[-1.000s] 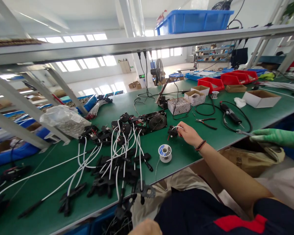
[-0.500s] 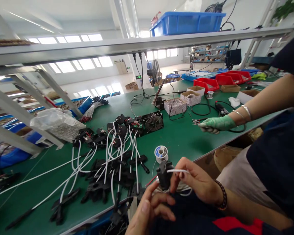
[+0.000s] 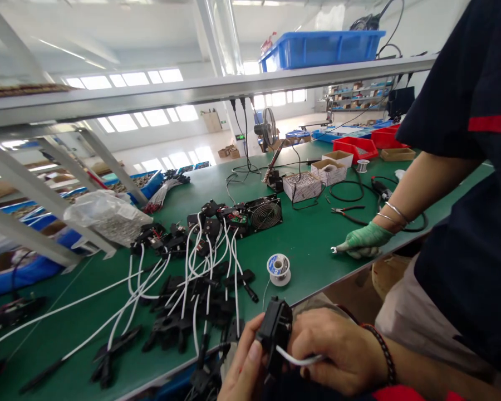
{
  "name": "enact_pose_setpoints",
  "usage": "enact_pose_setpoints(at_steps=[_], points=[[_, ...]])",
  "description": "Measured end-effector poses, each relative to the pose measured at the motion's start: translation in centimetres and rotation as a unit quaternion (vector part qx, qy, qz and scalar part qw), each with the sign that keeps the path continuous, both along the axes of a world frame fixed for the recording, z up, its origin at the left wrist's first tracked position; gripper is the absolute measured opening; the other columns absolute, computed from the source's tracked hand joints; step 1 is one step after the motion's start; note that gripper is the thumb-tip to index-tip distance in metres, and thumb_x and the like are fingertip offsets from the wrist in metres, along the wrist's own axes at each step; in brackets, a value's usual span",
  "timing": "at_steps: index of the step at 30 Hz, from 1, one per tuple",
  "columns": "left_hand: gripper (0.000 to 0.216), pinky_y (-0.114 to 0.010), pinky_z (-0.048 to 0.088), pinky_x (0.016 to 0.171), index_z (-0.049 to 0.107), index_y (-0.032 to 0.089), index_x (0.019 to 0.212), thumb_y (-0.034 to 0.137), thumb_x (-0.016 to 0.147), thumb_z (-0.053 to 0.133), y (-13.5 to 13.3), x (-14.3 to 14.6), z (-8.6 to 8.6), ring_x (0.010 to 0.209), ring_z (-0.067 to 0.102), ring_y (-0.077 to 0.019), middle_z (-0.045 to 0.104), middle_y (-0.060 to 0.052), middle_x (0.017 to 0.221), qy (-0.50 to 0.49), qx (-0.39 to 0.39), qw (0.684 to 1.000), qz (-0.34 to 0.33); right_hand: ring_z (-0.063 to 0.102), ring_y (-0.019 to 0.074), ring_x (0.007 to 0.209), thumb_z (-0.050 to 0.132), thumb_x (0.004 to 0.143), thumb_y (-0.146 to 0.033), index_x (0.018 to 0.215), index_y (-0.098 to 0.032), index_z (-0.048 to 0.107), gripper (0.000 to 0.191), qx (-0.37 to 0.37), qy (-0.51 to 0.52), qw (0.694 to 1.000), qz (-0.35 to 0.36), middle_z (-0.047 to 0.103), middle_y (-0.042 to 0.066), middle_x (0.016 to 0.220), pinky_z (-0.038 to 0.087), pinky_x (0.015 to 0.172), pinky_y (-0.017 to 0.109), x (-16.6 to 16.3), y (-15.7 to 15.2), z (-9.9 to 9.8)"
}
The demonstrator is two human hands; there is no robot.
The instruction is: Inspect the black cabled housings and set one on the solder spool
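Low in the head view is a black plastic housing (image 3: 274,331) with a white cable (image 3: 298,361) coming out of it. My left hand (image 3: 244,365) grips the housing from the left, thumb on its near side. Against its right side my right hand (image 3: 334,345) is closed, fingers curled and fingertips partly hidden; the cable runs below these fingers. Just beyond the housing stands a solder spool (image 3: 279,270). To the left lie several black plastic parts (image 3: 167,328) joined by white cables (image 3: 187,267).
A co-worker's green-gloved hand (image 3: 365,240) at right holds a small tool with a forked metal end. Pliers (image 3: 348,210) lie beyond it. Further back are a soldering iron stand (image 3: 274,179), a box of small parts (image 3: 303,185) and red bins (image 3: 354,149). A shelf beam (image 3: 171,92) crosses above.
The housing has turned and come lower, with my left hand now gripping it and my right hand closed beside it. The co-worker has put the pliers down and holds another tool, nearer.
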State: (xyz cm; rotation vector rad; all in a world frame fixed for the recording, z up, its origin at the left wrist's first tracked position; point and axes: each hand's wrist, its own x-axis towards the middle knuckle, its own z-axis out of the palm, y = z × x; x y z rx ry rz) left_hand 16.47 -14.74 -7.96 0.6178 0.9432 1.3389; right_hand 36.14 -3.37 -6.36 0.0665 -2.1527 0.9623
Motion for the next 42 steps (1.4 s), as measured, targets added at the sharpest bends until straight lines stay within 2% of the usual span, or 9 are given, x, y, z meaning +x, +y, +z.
enact_pose_setpoints(at_steps=[3, 10, 15, 19, 23, 27, 31, 35, 42], points=[[0.062, -0.039, 0.055, 0.110, 0.072, 0.026, 0.144, 0.064, 0.096, 0.084, -0.5, 0.8, 1.3, 0.123, 0.073, -0.0326, 0.078, -0.012, 0.132, 0.027, 0.003, 0.998, 0.058, 0.063, 0.0165, 0.072, 0.045, 0.115, -0.050, 0.101, -0.023, 0.060, 0.034, 0.033, -0.014, 0.999, -0.019, 0.071, 0.002, 0.084, 0.046, 0.069, 0.030, 0.2, -0.3, -0.2], [0.052, -0.033, 0.056, 0.111, 0.074, 0.030, 0.145, 0.059, 0.102, 0.079, -1.2, -0.1, 2.1, 0.123, 0.071, -0.0273, 0.074, -0.008, 0.138, 0.231, 0.111, 0.956, 0.146, 0.069, 0.0199, 0.086, 0.052, 0.112, -0.064, 0.117, -0.021, 0.066, 0.046, -0.085, -0.137, 0.986, -0.037, 0.073, 0.007, 0.099, 0.055, 0.077, 0.031, 1.7, -0.6, -0.8], [0.049, -0.037, 0.052, 0.123, 0.062, 0.037, 0.159, 0.038, 0.110, 0.070, -1.8, -0.7, 0.8, 0.143, 0.063, -0.0291, 0.059, -0.008, 0.161, 0.360, 0.220, 0.895, 0.141, 0.071, 0.0173, 0.102, 0.062, 0.111, -0.062, 0.151, -0.033, 0.051, 0.051, -0.143, -0.054, 0.983, -0.098, 0.070, 0.006, 0.129, 0.061, 0.094, 0.029, 1.7, -0.5, -1.4], [0.077, -0.037, 0.058, 0.118, 0.036, 0.039, 0.174, 0.031, 0.107, 0.073, -2.1, -0.2, 0.2, 0.140, 0.066, -0.0285, 0.060, -0.011, 0.158, 0.339, 0.223, 0.908, 0.102, 0.069, 0.0205, 0.126, 0.065, 0.107, -0.069, 0.168, -0.041, 0.035, 0.074, -0.165, -0.046, 0.982, -0.084, 0.060, 0.008, 0.154, 0.059, 0.111, 0.032, 1.5, -0.5, -1.4], [0.080, -0.040, 0.053, 0.122, 0.038, 0.040, 0.172, 0.027, 0.104, 0.078, -2.2, 0.2, 0.9, 0.139, 0.065, -0.0279, 0.061, -0.009, 0.155, 0.333, 0.199, 0.921, 0.044, 0.066, 0.0223, 0.136, 0.074, 0.104, -0.063, 0.165, -0.038, 0.043, 0.073, -0.159, -0.057, 0.982, -0.087, 0.062, 0.008, 0.152, 0.055, 0.116, 0.030, 1.1, -0.6, -0.9], [0.066, -0.041, 0.048, 0.125, 0.054, 0.031, 0.164, 0.055, 0.107, 0.074, -1.8, 0.3, 2.5, 0.138, 0.064, -0.0287, 0.067, -0.010, 0.147, 0.193, 0.203, 0.958, 0.063, 0.072, 0.0181, 0.118, 0.079, 0.101, -0.060, 0.148, -0.035, 0.060, 0.057, -0.207, -0.003, 0.975, -0.085, 0.065, 0.006, 0.133, 0.060, 0.103, 0.022, 0.8, -1.0, -0.2], [0.091, -0.044, 0.045, 0.130, 0.069, 0.024, 0.151, 0.094, 0.101, 0.038, -1.3, -0.2, 4.5, 0.147, 0.059, -0.0319, 0.068, -0.013, 0.148, -0.096, 0.183, 0.964, 0.169, 0.075, 0.0176, 0.109, 0.083, 0.096, -0.064, 0.139, -0.034, 0.069, 0.054, -0.255, 0.026, 0.959, -0.121, 0.068, 0.005, 0.125, 0.063, 0.095, 0.019, 1.5, -1.5, -0.1], [0.093, -0.040, 0.046, 0.130, 0.073, 0.025, 0.145, 0.094, 0.103, 0.027, -1.2, -0.8, 5.8, 0.158, 0.050, -0.0284, 0.063, -0.009, 0.159, -0.191, 0.152, 0.934, 0.260, 0.076, 0.0217, 0.107, 0.082, 0.090, -0.073, 0.130, -0.032, 0.074, 0.058, -0.270, 0.024, 0.949, -0.159, 0.074, 0.007, 0.117, 0.066, 0.089, 0.021, 2.5, -1.4, -0.3], [0.090, -0.043, 0.042, 0.133, 0.073, 0.024, 0.144, 0.089, 0.106, 0.024, -1.7, -0.3, 6.4, 0.163, 0.044, -0.0299, 0.060, -0.008, 0.163, -0.211, 0.155, 0.917, 0.301, 0.078, 0.0205, 0.084, 0.080, 0.083, -0.086, 0.120, -0.035, 0.078, 0.063, -0.246, 0.004, 0.959, -0.142, 0.077, 0.004, 0.098, 0.066, 0.072, 0.019, 2.7, -1.8, 0.9]])
